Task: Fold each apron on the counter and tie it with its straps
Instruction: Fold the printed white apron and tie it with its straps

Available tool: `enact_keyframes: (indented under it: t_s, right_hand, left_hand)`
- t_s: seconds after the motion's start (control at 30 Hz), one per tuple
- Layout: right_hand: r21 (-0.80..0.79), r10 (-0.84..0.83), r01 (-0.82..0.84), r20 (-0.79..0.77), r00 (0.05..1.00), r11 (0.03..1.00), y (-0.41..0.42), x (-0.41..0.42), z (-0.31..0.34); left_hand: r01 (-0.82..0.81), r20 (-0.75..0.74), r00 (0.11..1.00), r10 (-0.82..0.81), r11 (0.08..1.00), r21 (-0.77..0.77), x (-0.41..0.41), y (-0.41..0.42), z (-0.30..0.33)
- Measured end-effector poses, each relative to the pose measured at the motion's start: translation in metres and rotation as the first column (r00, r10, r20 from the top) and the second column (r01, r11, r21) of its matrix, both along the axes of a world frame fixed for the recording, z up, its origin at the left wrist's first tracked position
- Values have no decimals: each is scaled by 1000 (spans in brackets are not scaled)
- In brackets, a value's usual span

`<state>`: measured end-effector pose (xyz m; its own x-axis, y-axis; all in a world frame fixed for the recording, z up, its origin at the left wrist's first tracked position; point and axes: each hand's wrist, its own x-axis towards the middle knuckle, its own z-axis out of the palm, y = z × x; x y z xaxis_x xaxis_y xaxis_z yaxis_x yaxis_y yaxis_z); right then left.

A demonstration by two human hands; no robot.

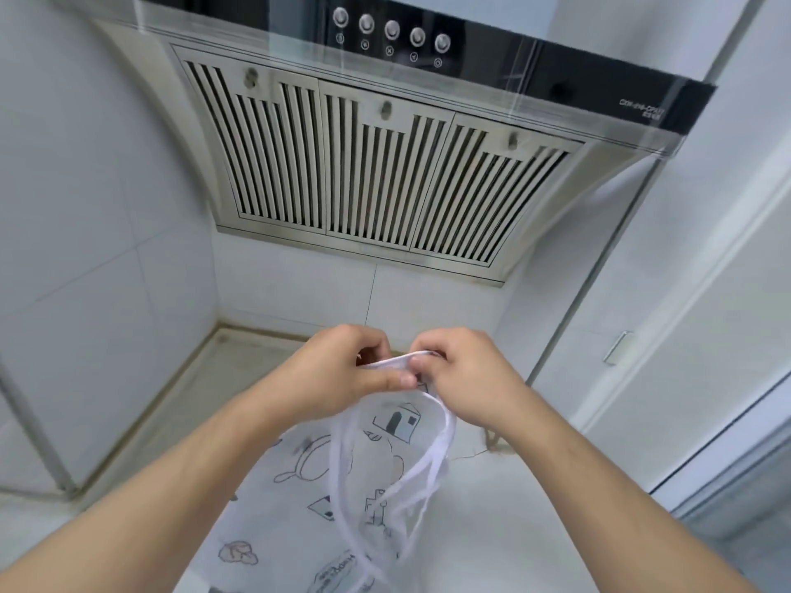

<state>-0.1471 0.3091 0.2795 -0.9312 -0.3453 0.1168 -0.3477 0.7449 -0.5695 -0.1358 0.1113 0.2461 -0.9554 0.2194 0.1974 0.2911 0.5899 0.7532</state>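
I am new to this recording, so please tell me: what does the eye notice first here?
First, the range hood with slatted vents fills the upper centre. Below it, the left hand and right hand pinch a white strap between them. Under the hands lies the white apron with line drawings, on the counter.

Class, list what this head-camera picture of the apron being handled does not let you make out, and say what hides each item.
1. Whether a knot exists: the strap ends vanish inside the left hand and right hand.
2. Apron fold state: its lower part is cut off by the bottom edge and covered by the forearms.
3. Other aprons: none in view.
4. Model text on the range hood: too small and blurred.
5. Hanging strap loops: motion-blurred.
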Motion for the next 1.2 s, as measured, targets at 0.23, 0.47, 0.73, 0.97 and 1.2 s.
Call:
enact_keyframes:
  t_s: [0.23, 0.47, 0.73, 0.97, 1.2]
  right_hand:
    - [-207, -134, 107, -123, 983, 972, 13, -6, 1]
    - [-101, -7, 1, -57, 998, 995, 30, -4, 25]
    - [493, -79, 68, 2, 997, 867, 56, -20, 25]
    - [607, -175, 68, 118, 977, 792, 76, -36, 13]
    - [-16, -233, 278, -592, 771, 961, 81, -27, 78]
  left_hand:
    - [-200, -108, 978, 179, 948, -248, 1, -15, 16]
    - [-434, -161, 900, 405, 803, -407, -4, -48, 30]
    - [-500, -181, 864, 469, 758, -418, -4, -70, 17]
    - [-285, -11, 955, 295, 911, -297, -1, -87, 8]
    - [-497, -599, 752, 276, 834, -240, -4, -98, 75]
